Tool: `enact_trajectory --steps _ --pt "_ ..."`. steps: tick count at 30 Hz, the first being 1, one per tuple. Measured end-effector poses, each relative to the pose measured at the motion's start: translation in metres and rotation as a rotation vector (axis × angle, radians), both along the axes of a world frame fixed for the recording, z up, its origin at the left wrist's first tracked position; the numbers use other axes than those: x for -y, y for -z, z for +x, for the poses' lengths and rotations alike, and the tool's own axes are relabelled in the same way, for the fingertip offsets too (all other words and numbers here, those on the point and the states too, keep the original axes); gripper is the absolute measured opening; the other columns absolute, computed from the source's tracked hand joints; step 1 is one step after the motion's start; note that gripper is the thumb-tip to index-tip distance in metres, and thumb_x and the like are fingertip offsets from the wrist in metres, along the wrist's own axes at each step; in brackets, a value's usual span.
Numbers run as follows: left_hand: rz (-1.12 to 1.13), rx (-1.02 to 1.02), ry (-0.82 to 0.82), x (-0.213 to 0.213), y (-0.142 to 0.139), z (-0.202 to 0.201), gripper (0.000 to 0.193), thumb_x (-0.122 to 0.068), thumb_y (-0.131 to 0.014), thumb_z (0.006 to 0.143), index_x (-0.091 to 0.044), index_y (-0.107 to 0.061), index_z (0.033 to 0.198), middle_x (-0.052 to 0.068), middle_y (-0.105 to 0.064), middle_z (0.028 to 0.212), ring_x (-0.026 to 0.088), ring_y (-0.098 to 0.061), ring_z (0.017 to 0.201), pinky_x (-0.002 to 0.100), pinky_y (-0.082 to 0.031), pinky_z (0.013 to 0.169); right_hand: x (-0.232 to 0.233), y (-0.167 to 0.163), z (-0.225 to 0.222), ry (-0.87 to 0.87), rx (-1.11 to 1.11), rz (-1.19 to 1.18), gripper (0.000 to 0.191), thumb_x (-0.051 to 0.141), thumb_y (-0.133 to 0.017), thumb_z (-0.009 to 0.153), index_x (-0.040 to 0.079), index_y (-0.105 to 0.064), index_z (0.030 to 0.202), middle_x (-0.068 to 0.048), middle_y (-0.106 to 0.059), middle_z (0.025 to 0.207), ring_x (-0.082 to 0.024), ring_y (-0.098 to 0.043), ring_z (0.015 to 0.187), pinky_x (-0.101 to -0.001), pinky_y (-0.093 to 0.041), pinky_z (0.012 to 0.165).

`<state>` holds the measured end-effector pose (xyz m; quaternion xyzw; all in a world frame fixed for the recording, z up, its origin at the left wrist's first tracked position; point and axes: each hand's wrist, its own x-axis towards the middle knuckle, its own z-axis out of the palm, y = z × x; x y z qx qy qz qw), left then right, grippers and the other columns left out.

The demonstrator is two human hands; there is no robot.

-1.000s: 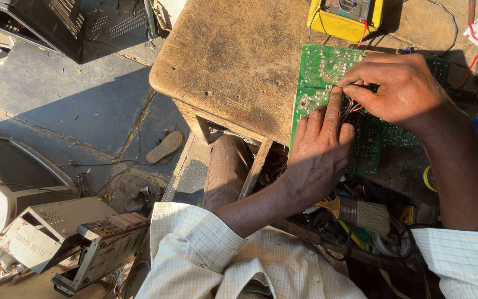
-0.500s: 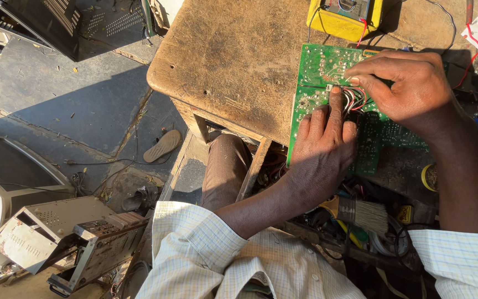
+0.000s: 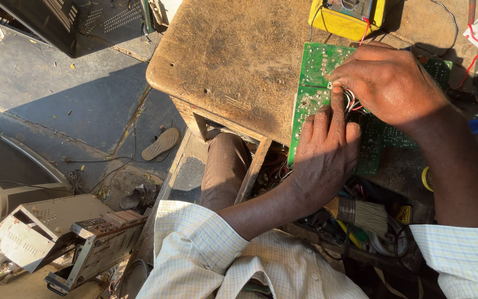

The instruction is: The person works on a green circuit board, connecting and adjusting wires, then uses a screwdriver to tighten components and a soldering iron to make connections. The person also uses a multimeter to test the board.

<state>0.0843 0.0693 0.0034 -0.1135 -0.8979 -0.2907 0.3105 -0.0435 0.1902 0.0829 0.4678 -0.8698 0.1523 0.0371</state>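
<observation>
Green board (image 3: pixel 312 88) lies solder-side up on the table (image 3: pixel 233 61), just below the yellow meter (image 3: pixel 345 17), the left hand (image 3: pixel 323 158) pressing it flat while the right hand (image 3: pixel 391 83) pinches its wires (image 3: pixel 351 102).

Worn rough wooden table (image 3: pixel 233 61); glossy green circuit board (image 3: pixel 316 72); yellow plastic meter (image 3: pixel 338 22).

Green circuit board (image 3: pixel 317 77) flat on worn wooden table (image 3: pixel 233 61). Left hand (image 3: pixel 323 160) pressing board; right hand (image 3: pixel 391 83) pinching wire bundle (image 3: pixel 351 101) above board. Yellow multimeter (image 3: pixel 345 19) beyond board.
</observation>
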Motion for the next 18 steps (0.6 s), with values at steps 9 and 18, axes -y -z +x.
enact_trajectory --steps 9,18 --pt "-0.05 0.025 -0.007 0.002 -0.004 0.002 0.017 -0.014 -0.061 0.094 0.001 -0.054 0.093 0.039 -0.047 0.151 0.039 -0.061 0.116 0.047 -0.05 0.101 0.005 -0.004 -0.003 0.001 0.001 0.084 0.018 0.009 -0.071 0.096 0.002 -0.076 0.112 -0.014 -0.072 0.103 -0.03 -0.07 0.093 -0.041 -0.058 0.08" --pt "-0.048 0.021 0.018 0.005 -0.003 0.003 0.017 -0.013 -0.063 0.094 0.001 -0.054 0.096 0.04 -0.046 0.15 0.039 -0.06 0.118 0.049 -0.05 0.104 0.011 -0.006 0.003 0.016 0.026 0.152 0.018 0.007 -0.067 0.096 0.001 -0.077 0.11 -0.014 -0.07 0.097 -0.03 -0.07 0.088 -0.0415 -0.058 0.079"
